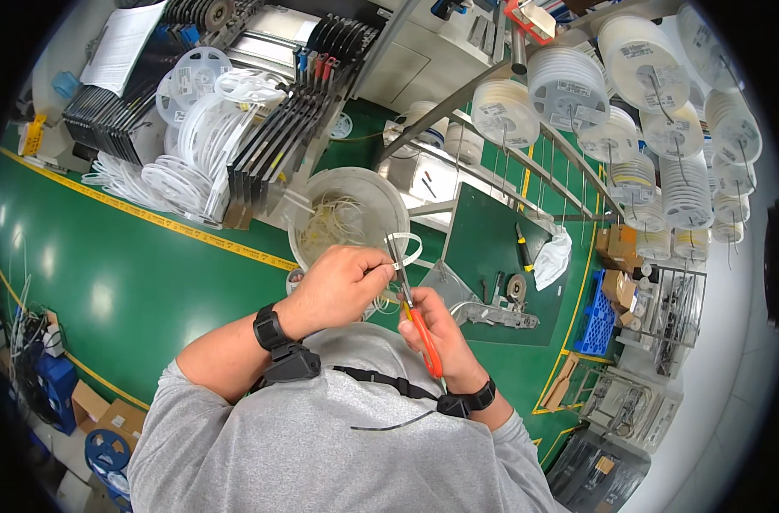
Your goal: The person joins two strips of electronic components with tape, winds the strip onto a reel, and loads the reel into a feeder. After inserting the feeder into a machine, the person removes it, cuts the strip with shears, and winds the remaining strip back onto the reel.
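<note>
My left hand [347,286] pinches a narrow white strip [419,248], which looks like component carrier tape and curls in a small loop past the fingertips. My right hand [438,329] is closed around a pair of scissors [424,339] with orange handles. Their blades point away from me and cross the strip beside my left fingertips; whether they have cut it I cannot tell. Just beyond both hands stands a round whitish bin [394,190] with thin pale strip scraps [336,221] inside.
White reels [203,137] and black feeders [274,141] crowd a cart at the far left. To the right, a dark green board [483,248] bears a feeder [501,316], a screwdriver [524,248] and a white cloth [553,259]. Large reels [569,85] hang on a rack at the upper right.
</note>
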The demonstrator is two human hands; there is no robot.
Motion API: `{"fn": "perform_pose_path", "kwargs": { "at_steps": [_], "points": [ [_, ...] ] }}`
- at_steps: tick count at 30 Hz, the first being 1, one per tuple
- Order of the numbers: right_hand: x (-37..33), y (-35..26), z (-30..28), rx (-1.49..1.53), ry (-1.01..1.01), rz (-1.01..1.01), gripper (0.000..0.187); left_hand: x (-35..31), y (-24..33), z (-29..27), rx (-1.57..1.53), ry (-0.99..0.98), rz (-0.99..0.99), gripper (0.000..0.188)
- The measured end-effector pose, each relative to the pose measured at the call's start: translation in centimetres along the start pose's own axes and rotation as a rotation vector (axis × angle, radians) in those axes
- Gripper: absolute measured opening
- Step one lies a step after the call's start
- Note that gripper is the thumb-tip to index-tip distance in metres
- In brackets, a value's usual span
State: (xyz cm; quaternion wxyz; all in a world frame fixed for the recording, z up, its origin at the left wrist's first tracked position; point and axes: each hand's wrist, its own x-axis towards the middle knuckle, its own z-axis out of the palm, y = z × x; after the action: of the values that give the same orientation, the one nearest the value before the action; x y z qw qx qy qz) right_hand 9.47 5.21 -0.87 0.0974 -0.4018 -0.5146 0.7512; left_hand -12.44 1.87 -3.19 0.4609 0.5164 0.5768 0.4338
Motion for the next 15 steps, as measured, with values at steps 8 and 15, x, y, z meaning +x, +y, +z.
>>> {"fn": "perform_pose_path", "kwargs": {
  "at_steps": [8,15],
  "points": [
    [-0.1,1.7,-2.6,-0.004,-0.008,0.043,0.034,0.8,-1.3,2.6,-0.069,-0.035,-0.092,0.024],
    [-1.4,3.6,-7.7,0.199,-0.061,0.166,0.032,2.0,-2.0,7.3,-0.021,0.016,-0.102,0.029]
  ]
}}
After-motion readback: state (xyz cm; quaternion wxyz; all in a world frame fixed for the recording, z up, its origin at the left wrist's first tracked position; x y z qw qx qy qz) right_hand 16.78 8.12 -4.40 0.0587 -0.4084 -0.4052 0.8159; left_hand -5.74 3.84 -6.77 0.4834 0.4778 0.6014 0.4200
